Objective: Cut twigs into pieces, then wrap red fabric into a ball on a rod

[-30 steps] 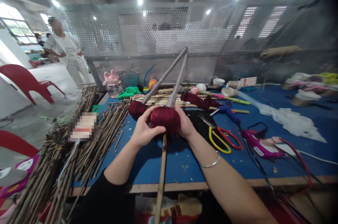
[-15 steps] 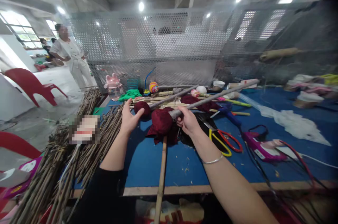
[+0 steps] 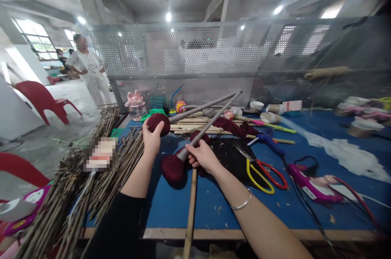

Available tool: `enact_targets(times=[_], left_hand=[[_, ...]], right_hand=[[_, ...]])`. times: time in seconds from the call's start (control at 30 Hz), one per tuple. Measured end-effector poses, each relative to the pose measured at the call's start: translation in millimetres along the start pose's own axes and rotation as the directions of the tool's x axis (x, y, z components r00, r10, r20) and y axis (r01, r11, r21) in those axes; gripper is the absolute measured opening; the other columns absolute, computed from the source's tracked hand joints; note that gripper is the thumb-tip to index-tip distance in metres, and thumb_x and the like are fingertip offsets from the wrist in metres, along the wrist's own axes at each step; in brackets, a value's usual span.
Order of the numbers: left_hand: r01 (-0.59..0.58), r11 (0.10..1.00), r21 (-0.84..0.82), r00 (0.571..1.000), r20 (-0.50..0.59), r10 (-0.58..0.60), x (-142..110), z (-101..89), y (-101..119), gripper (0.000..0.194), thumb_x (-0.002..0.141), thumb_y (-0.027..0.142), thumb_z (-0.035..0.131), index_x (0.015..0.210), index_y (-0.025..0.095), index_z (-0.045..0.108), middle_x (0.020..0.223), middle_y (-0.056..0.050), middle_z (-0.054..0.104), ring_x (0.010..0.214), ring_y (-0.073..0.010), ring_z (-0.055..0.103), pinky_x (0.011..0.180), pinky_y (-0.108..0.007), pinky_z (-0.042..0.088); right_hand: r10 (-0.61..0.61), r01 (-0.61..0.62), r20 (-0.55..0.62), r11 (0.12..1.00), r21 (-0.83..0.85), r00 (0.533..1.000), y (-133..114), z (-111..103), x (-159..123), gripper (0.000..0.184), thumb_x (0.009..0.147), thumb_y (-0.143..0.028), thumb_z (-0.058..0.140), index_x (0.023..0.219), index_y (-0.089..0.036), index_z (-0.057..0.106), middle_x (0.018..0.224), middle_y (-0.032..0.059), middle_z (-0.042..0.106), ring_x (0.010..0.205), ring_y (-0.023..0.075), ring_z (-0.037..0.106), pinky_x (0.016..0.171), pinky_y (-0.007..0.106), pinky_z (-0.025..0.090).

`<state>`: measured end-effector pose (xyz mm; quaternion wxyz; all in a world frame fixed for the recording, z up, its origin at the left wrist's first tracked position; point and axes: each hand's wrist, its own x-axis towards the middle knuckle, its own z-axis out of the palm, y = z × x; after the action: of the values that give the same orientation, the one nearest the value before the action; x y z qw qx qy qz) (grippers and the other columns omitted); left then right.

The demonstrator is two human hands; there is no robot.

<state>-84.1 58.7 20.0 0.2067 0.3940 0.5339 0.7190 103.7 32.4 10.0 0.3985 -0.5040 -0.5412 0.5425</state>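
My left hand (image 3: 152,137) is wrapped round a maroon cloth-covered ball (image 3: 161,124) at the end of a grey stick (image 3: 198,108). My right hand (image 3: 202,156) grips a second grey stick (image 3: 214,118) just above its own maroon ball (image 3: 172,169), which hangs low to the left. The far ends of the two sticks cross or meet near the mesh screen. Behind and below my right hand, a bamboo stick (image 3: 191,210) reaches over the table's front edge; maroon cloth (image 3: 200,137) shows beyond the hand.
Scissors (image 3: 259,169) with red and yellow handles lie on black cloth at the right. Bundled twigs (image 3: 61,198) cover the left side. A purple power strip (image 3: 314,183) with cables sits on the blue tabletop (image 3: 226,210). A person in white (image 3: 91,69) stands beyond the mesh screen (image 3: 189,59).
My left hand has closed on its maroon ball and lifted it. My right hand has swung its stick round, its ball dropping left and toward me.
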Motion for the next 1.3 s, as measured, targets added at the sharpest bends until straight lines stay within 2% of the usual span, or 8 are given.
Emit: enact_targets(times=[0.13, 0.2, 0.27, 0.37, 0.77, 0.9, 1.07, 1.3], left_hand=[[-0.215, 0.972, 0.096, 0.975, -0.045, 0.220, -39.1, 1.8, 41.5, 0.083, 0.059, 0.043, 0.072, 0.128, 0.022, 0.032, 0.119, -0.011, 0.046, 0.104, -0.0225, 0.052, 0.093, -0.040, 0.041], [-0.440, 0.876, 0.196, 0.898, 0.080, 0.433, -66.5, 7.9, 55.7, 0.090, 0.051, 0.044, 0.077, 0.128, 0.023, 0.035, 0.126, -0.011, 0.040, 0.118, -0.0270, 0.042, 0.101, -0.045, 0.033], [-0.604, 0.780, 0.161, 0.782, 0.308, 0.542, -88.5, 14.2, 63.1, 0.088, 0.045, 0.047, 0.080, 0.122, 0.023, 0.046, 0.129, -0.012, 0.038, 0.123, -0.0306, 0.036, 0.103, -0.046, 0.030], [-0.609, 0.793, 0.015, 0.671, 0.543, 0.504, -100.7, 18.9, 65.1, 0.085, 0.048, 0.047, 0.079, 0.123, 0.023, 0.048, 0.132, -0.014, 0.042, 0.124, -0.0308, 0.038, 0.103, -0.046, 0.032], [-0.184, 0.972, -0.148, 0.682, 0.693, 0.234, -85.0, 7.7, 64.9, 0.044, 0.078, 0.031, 0.059, 0.121, 0.022, 0.054, 0.129, -0.007, 0.051, 0.121, -0.0227, 0.046, 0.105, -0.038, 0.033], [-0.238, 0.971, -0.034, 0.689, 0.698, 0.193, -85.6, 7.0, 68.9, 0.071, 0.067, 0.034, 0.070, 0.131, 0.020, 0.041, 0.132, -0.009, 0.048, 0.121, -0.0252, 0.045, 0.104, -0.039, 0.034], [-0.320, 0.944, 0.083, 0.681, 0.712, 0.168, -89.2, 6.3, 75.2, 0.060, 0.068, 0.034, 0.067, 0.123, 0.020, 0.046, 0.120, -0.010, 0.055, 0.109, -0.0232, 0.052, 0.097, -0.038, 0.040], [-0.433, 0.831, 0.350, 0.865, 0.422, 0.273, -107.0, 10.5, 73.4, 0.084, 0.049, 0.036, 0.077, 0.124, 0.020, 0.042, 0.121, -0.013, 0.042, 0.116, -0.0316, 0.041, 0.097, -0.050, 0.034]], right_hand=[[-0.242, 0.287, -0.301, 0.951, 0.115, 0.922, -14.7, -8.8, -3.1, 0.046, 0.065, -0.057, 0.061, 0.087, -0.021, 0.042, 0.065, -0.0037, 0.053, 0.051, 0.0107, 0.052, 0.045, 0.021, 0.043], [-0.190, 0.196, -0.053, 0.898, 0.394, 0.980, -25.8, -11.9, -7.3, 0.047, 0.074, -0.065, 0.043, 0.093, -0.022, 0.046, 0.074, 0.0015, 0.060, 0.060, 0.0145, 0.057, 0.051, 0.026, 0.047], [-0.142, -0.030, 0.248, 0.813, 0.581, 0.958, -34.3, -14.3, -11.2, 0.049, 0.081, -0.062, 0.029, 0.096, -0.020, 0.051, 0.083, 0.0054, 0.064, 0.072, 0.0185, 0.061, 0.062, 0.032, 0.050], [-0.068, -0.191, 0.330, 0.699, 0.689, 0.942, -37.1, -18.1, -12.6, 0.037, 0.085, -0.045, 0.031, 0.089, -0.019, 0.058, 0.083, 0.0044, 0.067, 0.079, 0.0181, 0.063, 0.076, 0.033, 0.049], [0.007, -0.266, 0.332, 0.616, 0.742, 0.943, -23.8, -23.1, -2.1, 0.032, 0.085, -0.033, 0.033, 0.086, -0.017, 0.061, 0.079, 0.0025, 0.068, 0.073, 0.0159, 0.063, 0.078, 0.032, 0.050], [0.043, -0.234, 0.267, 0.628, 0.743, 0.963, -18.2, -15.0, 0.5, 0.023, 0.082, -0.031, 0.042, 0.082, -0.016, 0.060, 0.073, 0.0019, 0.068, 0.067, 0.0149, 0.063, 0.072, 0.028, 0.050], [0.079, -0.223, 0.229, 0.656, 0.721, 0.970, -15.2, -9.6, -0.4, 0.023, 0.083, -0.031, 0.044, 0.083, -0.015, 0.061, 0.070, 0.0026, 0.067, 0.063, 0.0140, 0.062, 0.067, 0.026, 0.051], [-0.041, -0.040, 0.134, 0.835, 0.549, 0.990, -18.5, -2.8, 4.0, 0.031, 0.082, -0.043, 0.046, 0.092, -0.016, 0.058, 0.084, 0.0053, 0.067, 0.076, 0.0167, 0.063, 0.073, 0.030, 0.050]])
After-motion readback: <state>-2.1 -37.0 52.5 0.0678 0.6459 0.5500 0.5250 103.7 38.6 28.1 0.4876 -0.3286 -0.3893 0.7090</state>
